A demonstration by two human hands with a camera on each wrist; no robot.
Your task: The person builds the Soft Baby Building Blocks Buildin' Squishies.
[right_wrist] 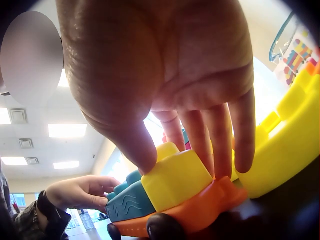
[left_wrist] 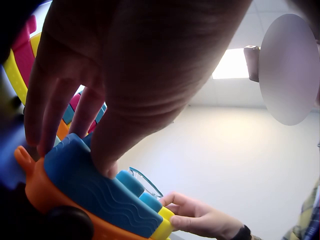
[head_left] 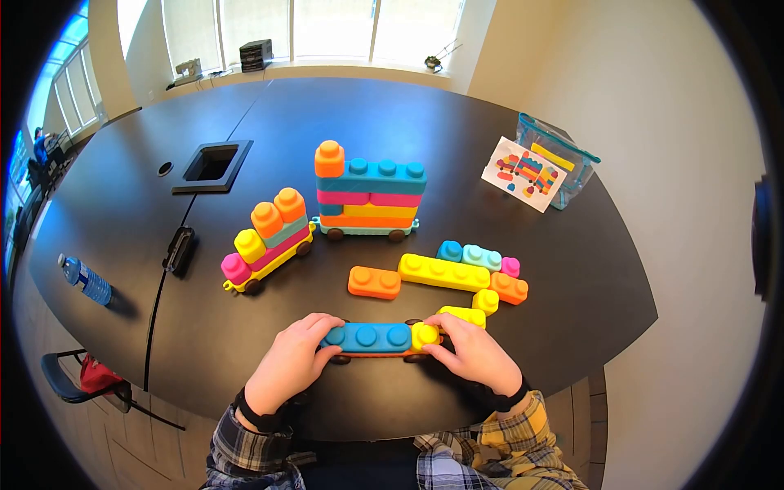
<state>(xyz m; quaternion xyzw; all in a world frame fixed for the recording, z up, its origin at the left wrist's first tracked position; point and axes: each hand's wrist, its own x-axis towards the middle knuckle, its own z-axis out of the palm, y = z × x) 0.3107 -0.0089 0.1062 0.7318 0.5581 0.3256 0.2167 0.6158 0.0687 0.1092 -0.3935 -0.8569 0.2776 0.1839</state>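
Observation:
An orange wheeled base point(right_wrist: 200, 206) carries a long blue block point(head_left: 366, 336) and, at its right end, a yellow block point(head_left: 425, 335). My left hand point(head_left: 296, 359) grips the left end of the blue block, thumb on the near side and fingers on the far side. The right hand point(head_left: 480, 353) pinches the yellow block between thumb and fingers. Both blocks sit flush on the base in the right wrist view. In the left wrist view the blue block point(left_wrist: 95, 185) lies between my left thumb and fingers.
Beyond the hands lie an orange block point(head_left: 374, 282), a long yellow block point(head_left: 445, 273) and several smaller blocks. Two built wagons, one tall point(head_left: 367, 198) and one stepped point(head_left: 273, 245), stand farther back. A picture card point(head_left: 523, 174) leans on a clear bag; a bottle point(head_left: 85, 280) stands left.

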